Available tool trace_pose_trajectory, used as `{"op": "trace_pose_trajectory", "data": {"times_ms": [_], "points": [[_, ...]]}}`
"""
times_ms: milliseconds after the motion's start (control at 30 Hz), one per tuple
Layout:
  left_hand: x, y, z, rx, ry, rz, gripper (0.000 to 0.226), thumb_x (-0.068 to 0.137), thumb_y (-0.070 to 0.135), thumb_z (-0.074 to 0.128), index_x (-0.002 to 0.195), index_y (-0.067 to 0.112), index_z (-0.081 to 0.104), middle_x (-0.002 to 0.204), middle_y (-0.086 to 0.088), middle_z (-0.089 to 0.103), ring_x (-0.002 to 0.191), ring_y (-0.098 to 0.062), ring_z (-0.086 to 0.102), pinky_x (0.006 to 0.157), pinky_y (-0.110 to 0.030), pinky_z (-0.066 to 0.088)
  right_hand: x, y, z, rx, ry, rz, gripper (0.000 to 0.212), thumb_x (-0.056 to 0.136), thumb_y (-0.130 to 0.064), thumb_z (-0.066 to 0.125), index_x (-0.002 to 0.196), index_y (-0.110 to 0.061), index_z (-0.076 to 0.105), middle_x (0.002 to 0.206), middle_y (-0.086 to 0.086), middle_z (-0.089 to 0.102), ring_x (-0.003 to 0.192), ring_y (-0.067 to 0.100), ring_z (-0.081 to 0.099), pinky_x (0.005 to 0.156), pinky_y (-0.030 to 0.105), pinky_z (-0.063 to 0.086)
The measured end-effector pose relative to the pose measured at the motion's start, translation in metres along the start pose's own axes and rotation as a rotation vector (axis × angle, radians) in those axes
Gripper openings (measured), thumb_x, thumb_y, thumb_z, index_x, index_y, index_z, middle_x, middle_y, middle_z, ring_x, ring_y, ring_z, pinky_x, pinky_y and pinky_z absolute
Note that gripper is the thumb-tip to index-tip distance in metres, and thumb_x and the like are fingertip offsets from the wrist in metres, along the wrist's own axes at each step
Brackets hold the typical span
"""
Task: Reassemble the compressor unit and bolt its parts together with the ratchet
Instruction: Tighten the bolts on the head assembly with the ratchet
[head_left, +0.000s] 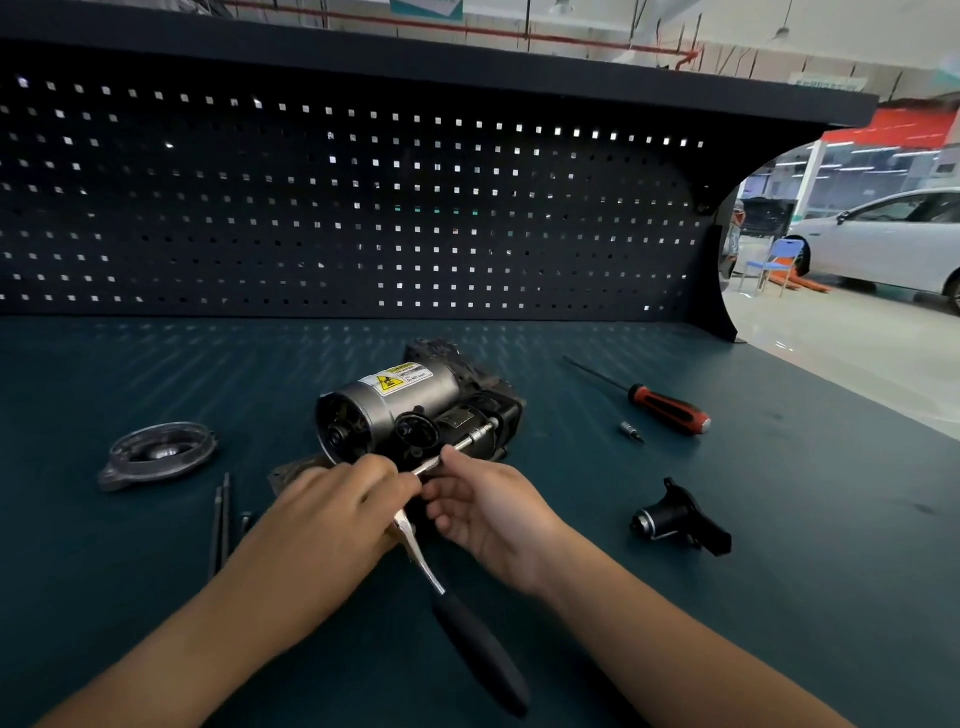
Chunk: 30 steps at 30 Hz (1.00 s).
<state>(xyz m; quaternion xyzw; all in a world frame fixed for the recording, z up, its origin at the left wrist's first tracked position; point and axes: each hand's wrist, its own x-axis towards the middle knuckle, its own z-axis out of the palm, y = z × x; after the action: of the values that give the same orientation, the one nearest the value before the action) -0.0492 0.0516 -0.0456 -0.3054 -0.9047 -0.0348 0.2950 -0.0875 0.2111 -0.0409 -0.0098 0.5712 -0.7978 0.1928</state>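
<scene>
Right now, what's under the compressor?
A dark flat plate pokes out beneath the compressor at its near-left corner, on the bench. The left hand, gripping the ratchet, covers the rest.

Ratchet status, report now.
Left grip holds ratchet. Right grip pinches extension, tip at compressor. Cover and bolts lie left, apart.
</scene>
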Motion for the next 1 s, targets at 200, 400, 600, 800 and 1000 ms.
{"op": "trace_pose_trajectory", "data": {"times_ms": [200, 400, 600, 800, 1000], "points": [[0.000, 0.015, 0.008, -0.387, -0.012, -0.370, 0.024, 0.087, 0.054, 0.032, 0.101, 0.035, 0.031, 0.074, 0.017, 0.048, 0.075, -0.004, 0.055, 0.064, -0.018, 0.038, 0.000, -0.002, 0.000, -0.022, 0.007, 0.031, 0.028, 0.096, -0.029, 0.045, 0.080, -0.011, 0.059, 0.064, 0.003, 0.064, 0.059, 0.015, 0.060, 0.054, 0.020, 0.046], [0.002, 0.031, 0.014, -0.983, 0.038, -0.542, 0.032, 0.085, 0.047, 0.036, 0.089, 0.018, 0.049, 0.069, 0.004, 0.066, 0.053, -0.009, 0.058, 0.061, -0.028, 0.048, 0.002, -0.005, -0.005, 0.002, -0.004, 0.067, 0.034, 0.097, -0.028, 0.035, 0.083, -0.007, 0.059, 0.057, 0.001, 0.064, 0.048, 0.010, 0.058, 0.046, 0.018, 0.044], [0.002, 0.019, 0.007, -0.858, -0.082, -0.584, 0.005, 0.093, 0.026, 0.050, 0.096, 0.021, 0.050, 0.071, 0.003, 0.062, 0.065, -0.007, 0.059, 0.071, -0.031, 0.046, 0.004, -0.004, -0.007, 0.043, 0.006, 0.010, 0.027, 0.097, -0.017, 0.046, 0.078, -0.004, 0.059, 0.057, 0.004, 0.066, 0.048, 0.010, 0.062, 0.049, 0.016, 0.049], [0.006, 0.018, -0.003, 0.035, -0.091, -0.119, 0.056, 0.063, 0.034, 0.083, 0.109, 0.024, 0.053, 0.086, 0.011, 0.057, 0.076, -0.007, 0.064, 0.067, -0.022, 0.048, 0.004, -0.004, -0.004, 0.045, 0.017, -0.019, 0.029, 0.097, -0.020, 0.047, 0.079, -0.004, 0.063, 0.063, 0.005, 0.070, 0.053, 0.010, 0.065, 0.050, 0.015, 0.049], [0.005, 0.019, 0.009, -0.820, 0.087, -0.584, 0.021, 0.085, 0.046, 0.038, 0.092, 0.028, 0.046, 0.067, 0.003, 0.062, 0.059, -0.003, 0.058, 0.063, -0.026, 0.046, -0.003, -0.007, -0.005, 0.081, -0.002, 0.051, 0.018, 0.096, -0.016, 0.045, 0.087, -0.011, 0.060, 0.075, 0.001, 0.069, 0.059, 0.008, 0.065, 0.048, 0.015, 0.043]]}}
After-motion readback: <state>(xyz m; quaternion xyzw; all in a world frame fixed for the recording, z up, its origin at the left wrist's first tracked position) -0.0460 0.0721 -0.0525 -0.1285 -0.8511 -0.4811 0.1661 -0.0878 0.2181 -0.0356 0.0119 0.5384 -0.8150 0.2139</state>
